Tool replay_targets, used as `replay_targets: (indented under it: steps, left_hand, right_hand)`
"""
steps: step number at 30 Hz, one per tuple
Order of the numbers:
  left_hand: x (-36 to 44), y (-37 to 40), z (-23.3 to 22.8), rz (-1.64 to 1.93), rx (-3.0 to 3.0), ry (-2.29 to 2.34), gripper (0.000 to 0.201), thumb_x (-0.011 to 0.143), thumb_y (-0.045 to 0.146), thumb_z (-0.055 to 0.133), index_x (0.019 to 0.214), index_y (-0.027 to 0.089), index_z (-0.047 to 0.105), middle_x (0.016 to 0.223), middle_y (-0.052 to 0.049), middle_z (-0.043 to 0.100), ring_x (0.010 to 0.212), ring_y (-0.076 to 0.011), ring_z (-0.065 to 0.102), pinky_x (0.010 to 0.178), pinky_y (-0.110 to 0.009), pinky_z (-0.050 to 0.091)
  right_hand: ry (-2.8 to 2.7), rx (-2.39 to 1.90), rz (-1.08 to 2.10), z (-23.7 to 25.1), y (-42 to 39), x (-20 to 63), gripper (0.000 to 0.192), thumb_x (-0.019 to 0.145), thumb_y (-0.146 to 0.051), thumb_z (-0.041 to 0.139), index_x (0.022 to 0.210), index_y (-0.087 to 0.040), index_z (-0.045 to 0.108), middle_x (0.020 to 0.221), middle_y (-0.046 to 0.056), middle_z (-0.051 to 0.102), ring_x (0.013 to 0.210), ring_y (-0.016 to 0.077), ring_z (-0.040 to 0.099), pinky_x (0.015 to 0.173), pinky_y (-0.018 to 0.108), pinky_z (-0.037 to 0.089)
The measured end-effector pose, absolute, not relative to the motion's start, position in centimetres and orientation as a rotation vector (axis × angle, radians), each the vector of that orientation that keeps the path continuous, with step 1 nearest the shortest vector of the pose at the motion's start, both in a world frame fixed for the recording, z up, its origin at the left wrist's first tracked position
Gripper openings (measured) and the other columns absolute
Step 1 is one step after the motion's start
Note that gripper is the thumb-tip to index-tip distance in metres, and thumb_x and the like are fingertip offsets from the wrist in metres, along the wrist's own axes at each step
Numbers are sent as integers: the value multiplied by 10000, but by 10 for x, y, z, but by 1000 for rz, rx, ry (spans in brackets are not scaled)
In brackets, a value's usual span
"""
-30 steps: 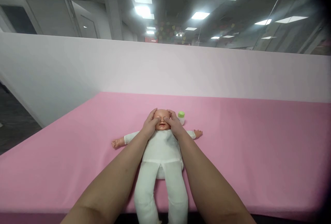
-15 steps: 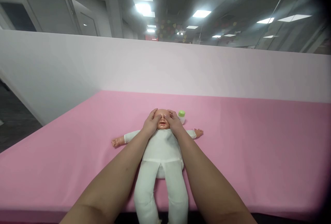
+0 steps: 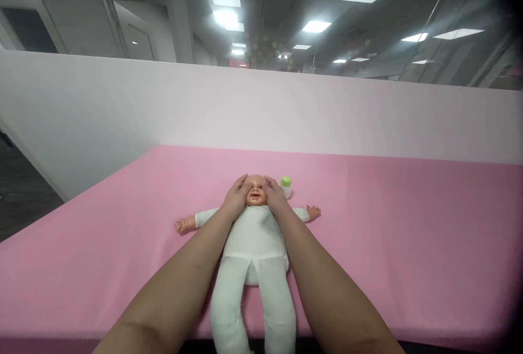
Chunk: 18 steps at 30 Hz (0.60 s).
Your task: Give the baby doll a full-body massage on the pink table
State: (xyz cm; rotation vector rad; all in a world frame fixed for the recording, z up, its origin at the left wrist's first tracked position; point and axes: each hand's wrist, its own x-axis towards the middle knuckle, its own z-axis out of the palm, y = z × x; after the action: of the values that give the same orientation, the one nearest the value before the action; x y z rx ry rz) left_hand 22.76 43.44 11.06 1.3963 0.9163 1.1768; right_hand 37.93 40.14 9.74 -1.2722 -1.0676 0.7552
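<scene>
A baby doll (image 3: 255, 234) with a cloth body and a hard, shiny head lies on its back on the pink mat (image 3: 388, 239), its arms spread and its legs toward me. My left hand (image 3: 237, 195) cups the side of the doll's head on the left, fingers wrapped along it and thumb by the cheek. On the opposite side my right hand (image 3: 273, 195) holds the head the same way, its thumb near the eye. Between the thumbs the doll's nose and mouth show. Just beyond my right hand stands a small white bottle with a green cap (image 3: 286, 186).
A low white wall (image 3: 286, 109) runs along the back and left of the mat. Past it are a doorway (image 3: 141, 30) and lit ceiling panels. Dark floor (image 3: 24, 179) shows at the far left.
Both thumbs have slid outward from the middle of the doll's face toward its sides, uncovering more around the eyes. The palms stay at the head, and the bottle has not moved.
</scene>
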Motion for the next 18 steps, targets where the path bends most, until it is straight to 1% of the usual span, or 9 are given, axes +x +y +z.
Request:
replay_targets:
  steps: [4, 8, 12, 16, 18]
  left_hand:
    - [228, 434, 112, 1181, 1322, 900, 617, 895, 465, 637, 1461, 235, 550, 1533, -87, 531, 1390, -276, 518, 1164, -397, 393]
    - [228, 434, 112, 1226, 1301, 912, 593, 891, 452, 632, 1440, 234, 582, 1534, -74, 529, 1404, -275, 505, 1190, -390, 358]
    - [228, 435, 111, 1244, 1317, 905, 574, 903, 448, 606, 1433, 228, 589, 1517, -76, 549, 1389, -282, 521, 1184, -403, 362]
    - [226, 437, 108, 1234, 1343, 847, 570, 912, 455, 611, 1428, 219, 571, 1522, -88, 540, 1388, -274, 512, 1164, -401, 391]
    - [225, 438, 106, 1251, 1357, 791, 562, 900, 442, 630, 1415, 223, 571, 1506, -91, 552, 1362, -273, 532, 1140, -405, 418]
  right_hand:
    - [-961, -1099, 869, 93, 405, 381, 572, 835, -486, 654, 1357, -255, 630, 1502, 34, 547, 1398, 246, 493, 1208, 398, 356]
    - [-902, -976, 974, 91, 405, 385, 550, 783, -426, 723, 1310, -278, 675, 1533, -3, 509, 1450, 256, 437, 1238, 433, 314]
    - [-887, -925, 1028, 92, 402, 386, 568, 753, -392, 764, 1304, -283, 682, 1536, -4, 501, 1443, 281, 446, 1228, 469, 337]
    - [-939, -922, 984, 95, 399, 384, 621, 760, -395, 776, 1350, -255, 643, 1533, 27, 515, 1435, 265, 453, 1227, 432, 336]
    - [-977, -940, 936, 96, 397, 383, 655, 758, -421, 792, 1368, -251, 623, 1514, 41, 536, 1419, 268, 466, 1212, 433, 357]
